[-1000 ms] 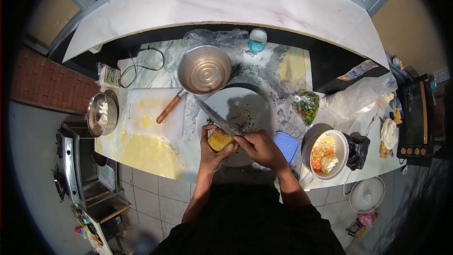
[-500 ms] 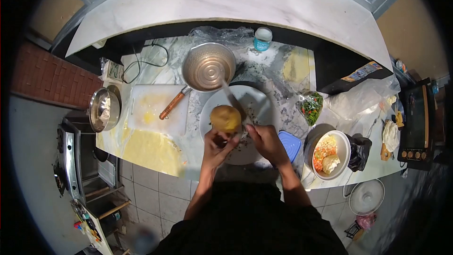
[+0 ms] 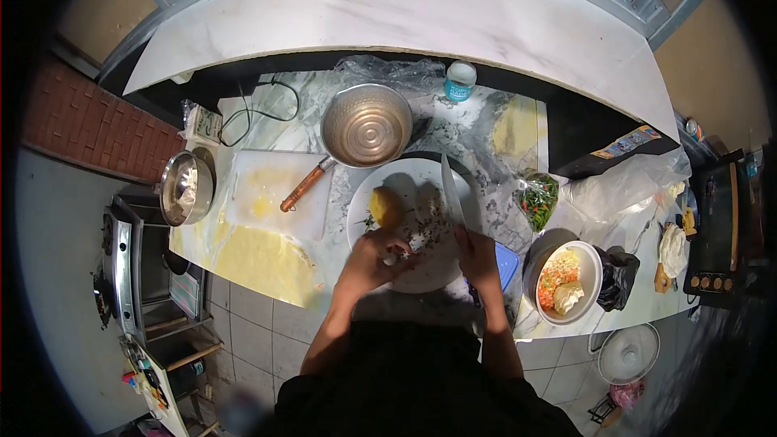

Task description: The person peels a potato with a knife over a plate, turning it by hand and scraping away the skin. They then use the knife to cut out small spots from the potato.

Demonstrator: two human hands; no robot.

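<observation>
A yellow, potato-like piece point(image 3: 387, 207) rests on the left part of the large white plate point(image 3: 437, 267). Just below it, my left hand point(image 3: 374, 262) is over the plate with its fingers curled together; whatever may be between them is too small to make out. My right hand point(image 3: 479, 262) grips a knife point(image 3: 451, 190) at the plate's right side, blade pointing away from me. Dark scraps point(image 3: 429, 233) and small pale bits are scattered across the plate, with some green leaves near its left rim.
Behind the plate stands a metal saucepan point(image 3: 367, 125); its wooden handle lies over a white cutting board point(image 3: 267, 194). To the right are a blue lid point(image 3: 507, 265), a bag of chillies point(image 3: 536, 202) and a white bowl point(image 3: 596, 271) of chopped vegetables. A steel bowl point(image 3: 197, 202) sits far left.
The yellow piece has left my left hand and now lies on the plate. My left hand is lower, and the knife in my right hand has swung to the plate's right side.
</observation>
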